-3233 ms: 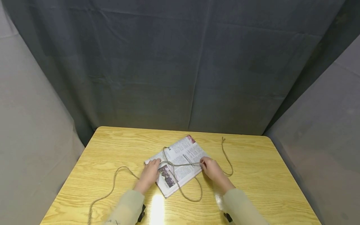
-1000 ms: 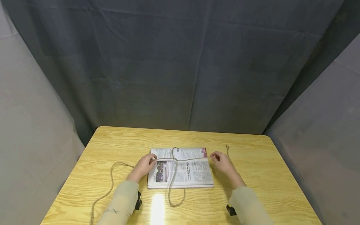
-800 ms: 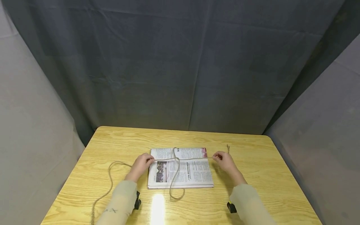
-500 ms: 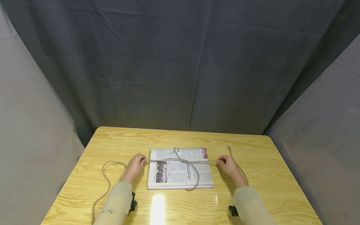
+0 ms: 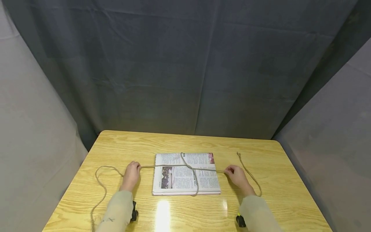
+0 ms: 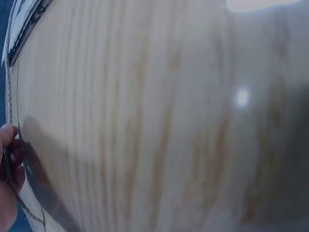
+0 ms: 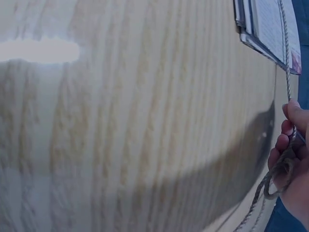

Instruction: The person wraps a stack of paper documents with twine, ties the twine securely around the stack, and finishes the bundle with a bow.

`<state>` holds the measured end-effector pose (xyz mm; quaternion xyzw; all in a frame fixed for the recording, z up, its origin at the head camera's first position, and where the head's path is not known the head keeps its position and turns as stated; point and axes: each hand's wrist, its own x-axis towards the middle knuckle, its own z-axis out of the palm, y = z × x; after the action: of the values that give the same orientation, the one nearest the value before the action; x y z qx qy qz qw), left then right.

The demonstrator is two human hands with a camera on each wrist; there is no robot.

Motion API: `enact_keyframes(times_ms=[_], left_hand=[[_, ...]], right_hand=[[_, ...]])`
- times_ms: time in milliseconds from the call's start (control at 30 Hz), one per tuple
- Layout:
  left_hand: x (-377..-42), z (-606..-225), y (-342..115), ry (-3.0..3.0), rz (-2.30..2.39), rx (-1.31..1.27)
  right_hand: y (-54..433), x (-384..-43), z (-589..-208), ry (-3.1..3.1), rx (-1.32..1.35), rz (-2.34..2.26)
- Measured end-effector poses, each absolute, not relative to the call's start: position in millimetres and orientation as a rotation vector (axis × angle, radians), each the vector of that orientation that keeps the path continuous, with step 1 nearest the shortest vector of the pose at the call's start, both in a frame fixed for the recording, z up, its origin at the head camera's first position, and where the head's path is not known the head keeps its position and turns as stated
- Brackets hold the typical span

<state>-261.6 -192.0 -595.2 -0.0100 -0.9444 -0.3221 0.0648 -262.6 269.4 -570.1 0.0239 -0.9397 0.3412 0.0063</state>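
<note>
A folded stack of newspapers lies squarely near the table's middle. Thin brown rope runs across it from side to side, and another stretch crosses it from the far edge to the near edge. Left of the stack, my left hand pinches the rope; its tail trails left over the table. On the right, my right hand pinches the other side, with the rope taut between both hands. In the right wrist view, spare rope loops by the palm below the fingers. The rope under the stack is hidden.
The wooden table has rounded far corners. A dark grey curtain hangs behind it, with pale cloth at the sides. A loose rope end lies beyond my right hand.
The newspapers have turned from slanted to square with the table. Both hands have moved outward along the rope, drawing it straight, and the loop at the near edge has shrunk.
</note>
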Motion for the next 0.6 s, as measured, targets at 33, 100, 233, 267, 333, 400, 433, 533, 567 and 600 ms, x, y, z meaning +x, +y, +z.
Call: enact_keyframes(times_ms=[33,100,233,267,333,400,433,533,567,600], left_hand=[[-261,-596,-192,-2.845,-0.949,-0.024],[-261,-597,-191,-2.83,-0.91,-0.023],[-260,-597,-188,-2.791,-0.858,-0.03],[-260,-596,-187,-2.782,-0.847,-0.035],[-259,-594,-184,-2.763,-0.825,-0.045],[-259,-592,-179,-2.745,-0.821,-0.062],[-260,-591,-175,-2.732,-0.833,-0.079],[-263,-589,-162,-2.707,-0.845,-0.17],[-264,-587,-157,-2.701,-0.856,-0.204],[-265,-586,-152,-2.7,-0.852,-0.243]], right_hand=[[269,-262,-571,-2.942,0.071,1.066],[269,-261,-575,-2.945,0.052,1.056],[268,-259,-581,-2.911,0.057,1.004],[267,-258,-582,-2.9,0.061,0.978],[265,-258,-582,-2.88,0.079,0.921],[262,-258,-581,-2.871,0.091,0.863],[259,-258,-580,-2.865,0.106,0.846],[250,-260,-577,-2.855,0.173,0.838],[246,-261,-576,-2.852,0.203,0.841],[242,-262,-575,-2.852,0.229,0.852]])
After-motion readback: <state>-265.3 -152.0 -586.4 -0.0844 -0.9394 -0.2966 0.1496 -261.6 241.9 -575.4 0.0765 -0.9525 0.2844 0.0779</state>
